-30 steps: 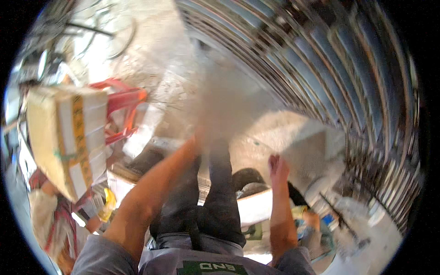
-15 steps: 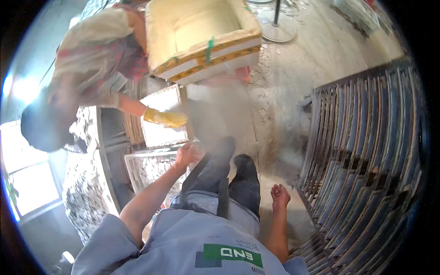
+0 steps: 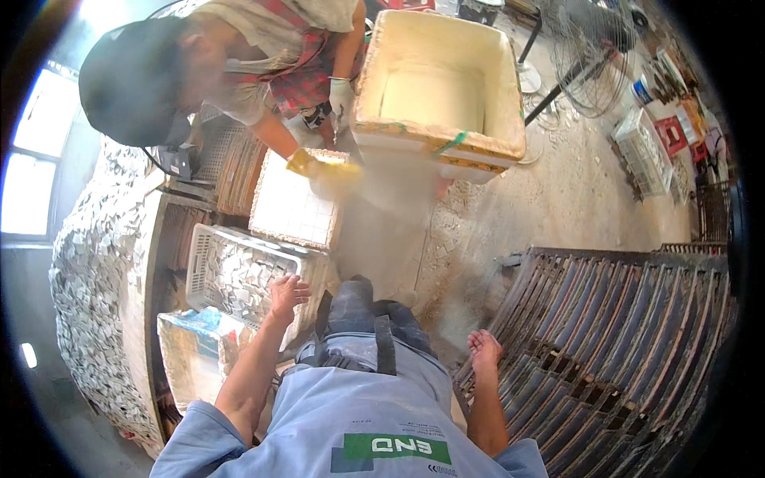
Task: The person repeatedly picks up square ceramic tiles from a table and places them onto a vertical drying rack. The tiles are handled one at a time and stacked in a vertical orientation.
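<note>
My left hand is held over the near edge of a white plastic crate filled with broken pale chips. Its fingers are apart and hold nothing. At my right side hangs my right hand, palm up with loosely curled fingers and nothing in it, beside a dark slatted rack. A co-worker's yellow-gloved hand is over a white gridded panel with a rough edge. Blur and dust hide what that glove touches. The co-worker's other hand wears a white glove.
A large cream-lined foam box stands ahead, holding pale material. A wire fan is beyond it. Left are a mound of chips and a white tub with blue plastic. Another crate sits far right. Debris litters the floor.
The whole view has shifted, bringing the fan and the tub into sight. My left hand has moved from near the panel's lower edge back to the chip crate. My right hand remains beside the rack.
</note>
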Demonstrator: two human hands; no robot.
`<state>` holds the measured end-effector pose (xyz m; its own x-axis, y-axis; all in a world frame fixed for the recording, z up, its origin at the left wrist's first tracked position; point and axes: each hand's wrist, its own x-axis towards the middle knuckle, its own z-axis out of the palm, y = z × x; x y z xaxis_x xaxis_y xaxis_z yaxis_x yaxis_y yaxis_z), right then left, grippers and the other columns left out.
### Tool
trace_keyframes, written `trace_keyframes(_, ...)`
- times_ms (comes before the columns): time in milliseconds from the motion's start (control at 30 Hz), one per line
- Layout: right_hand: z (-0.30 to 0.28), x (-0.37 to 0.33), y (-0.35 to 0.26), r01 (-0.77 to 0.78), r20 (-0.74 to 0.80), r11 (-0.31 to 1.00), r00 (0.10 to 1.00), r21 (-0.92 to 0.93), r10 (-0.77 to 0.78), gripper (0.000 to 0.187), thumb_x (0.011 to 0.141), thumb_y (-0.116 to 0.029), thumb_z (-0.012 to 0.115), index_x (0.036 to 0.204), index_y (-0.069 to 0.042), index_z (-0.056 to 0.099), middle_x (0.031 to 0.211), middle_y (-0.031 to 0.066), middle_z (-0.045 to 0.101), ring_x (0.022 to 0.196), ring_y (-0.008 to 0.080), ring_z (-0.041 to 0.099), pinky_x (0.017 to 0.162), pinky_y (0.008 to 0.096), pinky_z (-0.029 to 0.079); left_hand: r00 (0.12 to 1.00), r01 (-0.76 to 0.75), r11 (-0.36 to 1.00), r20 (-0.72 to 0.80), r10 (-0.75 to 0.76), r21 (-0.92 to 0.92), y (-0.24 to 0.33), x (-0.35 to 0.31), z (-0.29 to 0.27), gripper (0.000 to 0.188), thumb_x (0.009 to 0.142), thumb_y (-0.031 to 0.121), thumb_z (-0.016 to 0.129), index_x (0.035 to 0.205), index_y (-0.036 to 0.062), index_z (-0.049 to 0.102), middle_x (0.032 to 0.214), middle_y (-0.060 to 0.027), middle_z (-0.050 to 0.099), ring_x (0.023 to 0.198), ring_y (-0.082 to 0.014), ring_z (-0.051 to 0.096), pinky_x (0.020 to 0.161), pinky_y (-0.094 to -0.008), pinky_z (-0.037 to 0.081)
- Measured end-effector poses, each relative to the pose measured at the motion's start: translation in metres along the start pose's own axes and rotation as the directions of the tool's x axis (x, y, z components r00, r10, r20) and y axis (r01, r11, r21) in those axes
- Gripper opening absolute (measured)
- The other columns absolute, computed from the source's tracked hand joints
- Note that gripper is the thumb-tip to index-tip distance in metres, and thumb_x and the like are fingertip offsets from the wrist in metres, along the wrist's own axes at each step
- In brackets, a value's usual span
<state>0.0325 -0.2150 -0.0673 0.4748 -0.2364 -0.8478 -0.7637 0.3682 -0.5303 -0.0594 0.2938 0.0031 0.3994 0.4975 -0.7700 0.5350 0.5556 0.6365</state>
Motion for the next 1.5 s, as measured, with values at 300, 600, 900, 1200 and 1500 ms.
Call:
trace_keyframes(300,0.057,-0.041,0.015,0.022,0.106,0.989,0.994,-0.148,-0.006,0.025,0.089,-0.014,0.048,0.106,0.004,0.051,0.087,0.0164,0.063,0.070,0.0231,0.062,0.060,0.0344,0.053,0.998,0.051,0.990,-0.017,-0.054,-0.130,0.005,0.033,-0.038,0.026,0.086,0.020,0.049,0.102,-0.0002,0.049,0.085,-0.0148,0.059,0.064,-0.0220,0.059,0.056,-0.0310,0.049)
trace_keyframes(600,0.108,-0.074,0.030,0.029,0.058,0.942,0.998,-0.336,-0.010,0.024,0.087,-0.010,0.047,0.106,0.003,0.051,0.085,0.0159,0.062,0.070,0.0236,0.062,0.060,0.0332,0.052,0.997,0.076,0.973,0.008,-0.076,-0.216,0.004,0.067,-0.077,0.023,0.086,0.019,0.049,0.101,0.0020,0.050,0.083,-0.0139,0.060,0.065,-0.0214,0.059,0.056,-0.0316,0.048)
trace_keyframes(900,0.262,-0.038,-0.001,0.595,0.561,0.286,0.803,-0.751,-0.201,0.032,0.085,-0.018,0.056,0.111,0.001,0.056,0.096,0.0133,0.063,0.083,0.0176,0.062,0.070,0.0285,0.049,0.994,0.059,0.895,-0.055,-0.093,-0.443,-0.005,0.074,-0.065,0.024,0.090,0.022,0.047,0.102,0.0009,0.049,0.081,-0.0117,0.061,0.062,-0.0175,0.058,0.055,-0.0287,0.049)
trace_keyframes(1200,0.515,-0.013,0.051,0.833,0.859,-0.242,0.511,-0.498,-0.011,0.058,0.084,-0.024,0.053,0.130,0.006,0.035,0.131,0.0240,0.041,0.124,0.0321,0.037,0.104,0.0362,0.026,0.950,0.142,0.825,-0.158,-0.268,-0.547,-0.062,0.090,-0.035,0.046,0.088,0.040,0.052,0.112,0.0015,0.048,0.100,-0.0073,0.054,0.081,-0.0139,0.052,0.068,-0.0282,0.047)
trace_keyframes(1500,0.640,0.123,0.093,0.863,0.973,-0.448,0.213,-0.231,-0.091,0.059,0.082,-0.024,0.055,0.127,0.009,0.034,0.129,0.0271,0.038,0.123,0.0380,0.034,0.103,0.0405,0.025,0.917,0.129,0.700,-0.185,-0.354,-0.702,-0.089,0.204,0.030,0.052,0.087,0.041,0.053,0.120,0.0018,0.044,0.098,-0.0010,0.048,0.084,-0.0095,0.042,0.076,-0.0249,0.038)
